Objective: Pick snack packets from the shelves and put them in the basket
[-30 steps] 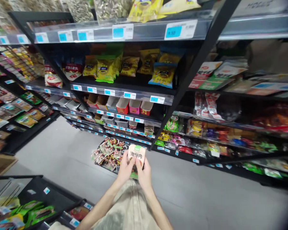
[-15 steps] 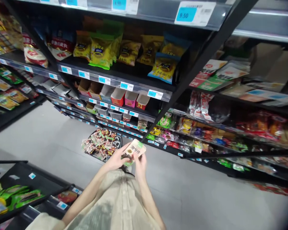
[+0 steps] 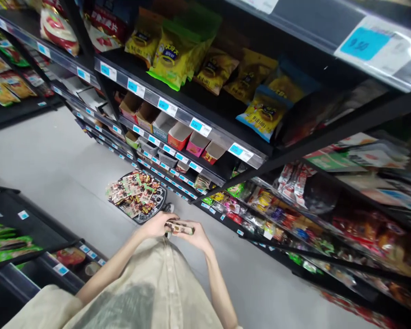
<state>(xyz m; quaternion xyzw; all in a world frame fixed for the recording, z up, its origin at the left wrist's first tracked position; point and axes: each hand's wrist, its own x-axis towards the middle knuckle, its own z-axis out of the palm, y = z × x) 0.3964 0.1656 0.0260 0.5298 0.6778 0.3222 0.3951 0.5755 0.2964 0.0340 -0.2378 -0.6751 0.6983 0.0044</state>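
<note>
Close in front of my shirt, a small snack packet [image 3: 180, 228] is held between both hands, turned so that mostly its narrow edge faces me. It may be more than one packet; I cannot tell. My left hand [image 3: 158, 225] grips its left end, fingers closed. Around the right end is my right hand [image 3: 197, 235], also closed on it. Past my left hand, a black patterned tray [image 3: 161, 204] on the floor carries a loose heap of similar small packets [image 3: 133, 192].
Ahead stands a tall shelf rack [image 3: 178, 107] with yellow snack bags [image 3: 173, 55] and a row of open boxes [image 3: 180, 135]. Candy bags [image 3: 260, 201] fill lower shelves at right. Another display unit [image 3: 23, 228] stands at lower left. Grey floor [image 3: 71, 160] lies between.
The packet has gone from showing its printed front to showing its edge, and both hands have come lower and slightly left. My view has swung, tilting the shelves.
</note>
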